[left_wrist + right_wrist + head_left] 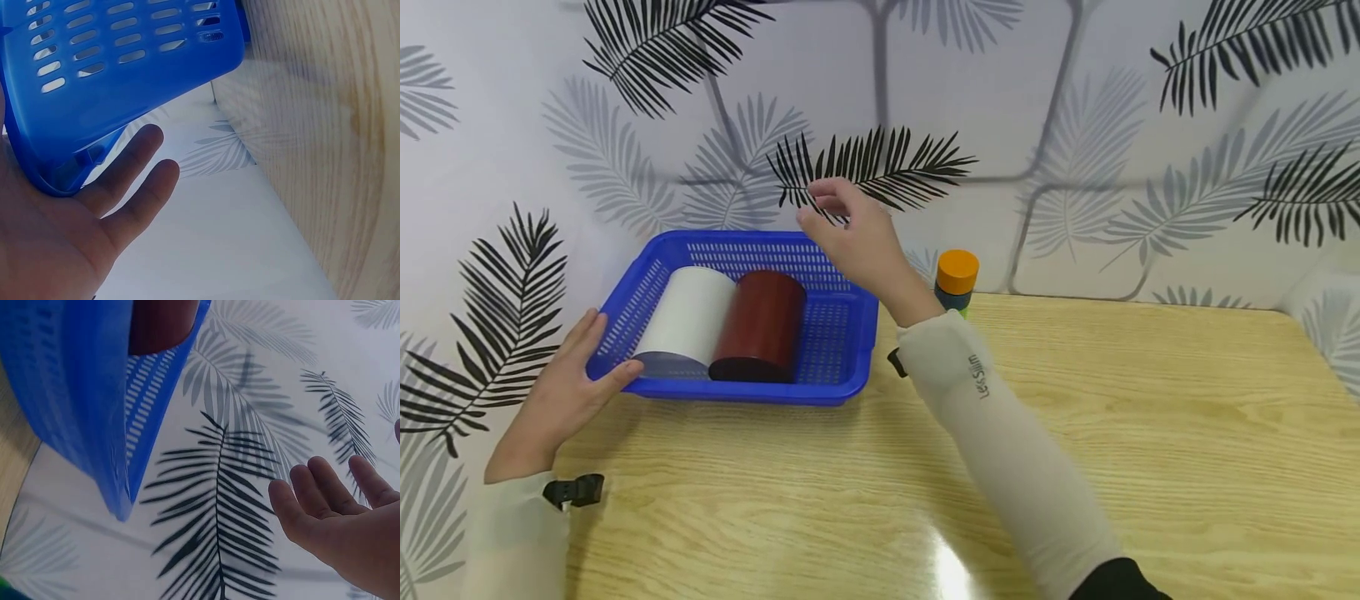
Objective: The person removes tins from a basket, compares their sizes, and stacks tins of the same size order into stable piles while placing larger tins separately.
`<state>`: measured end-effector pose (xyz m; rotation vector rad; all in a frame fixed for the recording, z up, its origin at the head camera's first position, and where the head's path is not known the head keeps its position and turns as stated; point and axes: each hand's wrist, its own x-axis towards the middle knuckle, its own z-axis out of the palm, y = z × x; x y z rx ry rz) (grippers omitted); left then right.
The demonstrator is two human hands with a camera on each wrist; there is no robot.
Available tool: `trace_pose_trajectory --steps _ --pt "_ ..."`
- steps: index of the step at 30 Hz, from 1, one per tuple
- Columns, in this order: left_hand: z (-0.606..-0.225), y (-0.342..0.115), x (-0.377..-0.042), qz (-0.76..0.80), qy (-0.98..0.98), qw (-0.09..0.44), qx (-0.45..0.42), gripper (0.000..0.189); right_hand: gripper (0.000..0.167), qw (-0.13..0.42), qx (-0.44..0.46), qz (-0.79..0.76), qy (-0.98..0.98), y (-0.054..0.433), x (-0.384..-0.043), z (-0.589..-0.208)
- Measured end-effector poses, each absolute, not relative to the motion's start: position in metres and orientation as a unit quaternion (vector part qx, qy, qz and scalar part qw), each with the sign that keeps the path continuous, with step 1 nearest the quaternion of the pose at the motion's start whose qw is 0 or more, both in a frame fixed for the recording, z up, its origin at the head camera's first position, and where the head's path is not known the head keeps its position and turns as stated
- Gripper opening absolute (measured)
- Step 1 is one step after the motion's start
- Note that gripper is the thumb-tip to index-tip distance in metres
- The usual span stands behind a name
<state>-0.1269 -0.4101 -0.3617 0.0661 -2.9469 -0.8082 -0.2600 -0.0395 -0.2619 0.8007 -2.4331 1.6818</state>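
While the basket [760, 392] stretches sideways, the left hand [565, 390] touches it, unclenched; the right hand [867, 242] hovers empty.

The left grip [568, 379] is touching the left end of a blue basket [752, 390] on the table [1112, 417]. In it, a white cylinder [688, 312] and a dark red cylinder [763, 321] are lying side by side. The right grip [859, 235] is hovering near the basket's back right corner. An orange-capped bottle [957, 280] is standing beyond the right sleeve [1000, 437].
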Motion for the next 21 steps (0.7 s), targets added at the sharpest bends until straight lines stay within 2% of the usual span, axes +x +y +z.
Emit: trace_pose_trajectory --steps 14,21 --pt "-0.364 -0.408 -0.128 -0.264 -0.963 0.042 0.024 0.096 0.041 0.008 0.245 0.602 -0.76 -0.086 -0.27 -0.274" --pt "-0.362 -0.409 -0.127 -0.263 -0.964 0.046 0.024 0.097 0.043 -0.001 0.23 0.545 -0.807 -0.113 -0.274 -0.283"
